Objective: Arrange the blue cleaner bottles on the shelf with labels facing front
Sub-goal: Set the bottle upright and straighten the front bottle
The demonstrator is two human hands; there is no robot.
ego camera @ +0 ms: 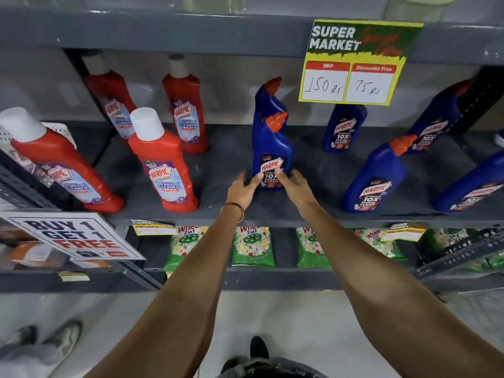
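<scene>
Several blue cleaner bottles with orange caps stand on the grey shelf (231, 159). The front middle blue bottle (272, 148) is upright with its label facing me. My left hand (244, 186) and my right hand (293, 186) grip its base from either side, fingertips on the label. A second blue bottle (268, 100) stands right behind it, its label hidden. Another blue bottle (343, 129) stands at the back under the price sign. To the right, labels facing front, are a front bottle (373, 178), a back one (436, 118) and one at the frame edge (471, 186).
Several red bathroom cleaner bottles (163, 162) fill the shelf's left half. A yellow price sign (357, 61) hangs from the shelf above. A "Buy 1 Get 1 Free" card (73, 236) juts out at the left. Green detergent packs (252, 246) sit below. Another person's shoes (41, 342) are at the bottom left.
</scene>
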